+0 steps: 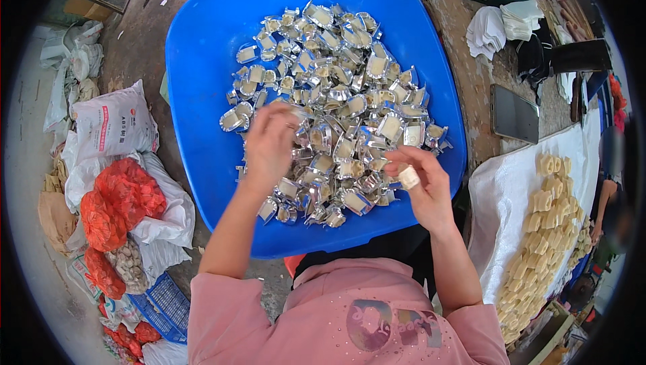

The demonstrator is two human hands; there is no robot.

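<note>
A wide blue plastic tub (202,163) holds a heap of shiny silver pieces with cream-coloured middles (330,106), some with blue film on them. Over the left part of the heap is my left hand (268,141), smeared by motion, its fingers bent. Something pale and shiny shows at its fingertips, but whether it is gripped is unclear. My right hand (431,193), at the heap's right front, is closed on a small cream plastic piece (408,177), which lies between thumb and fingers.
To the right, many cream plastic pieces (545,224) lie on a white sheet (494,193). A dark phone (515,115) rests beyond them. At the left stand white sacks (114,123), red bags (128,193) and a blue crate (165,304).
</note>
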